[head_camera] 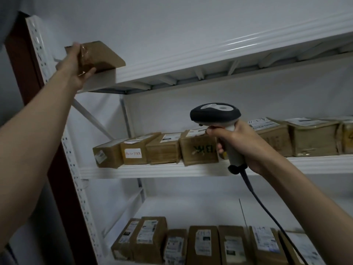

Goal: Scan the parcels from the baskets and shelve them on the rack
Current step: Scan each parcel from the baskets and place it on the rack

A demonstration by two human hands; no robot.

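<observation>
My left hand (76, 64) reaches up and grips a brown cardboard parcel (103, 55) at its near end. The parcel lies tilted on the left end of the white rack's top shelf (191, 62), and part of it juts over the front edge. My right hand (240, 144) holds a grey and black barcode scanner (215, 115) by its handle, in front of the middle shelf. The scanner's head points left, and its dark cable (267, 207) hangs down to the lower right.
The middle shelf (152, 171) carries a row of several taped brown parcels (162, 150) with labels. More labelled parcels (202, 245) lie on the bottom shelf. A perforated white upright (76, 169) and a dark red door frame (19, 64) stand at the left.
</observation>
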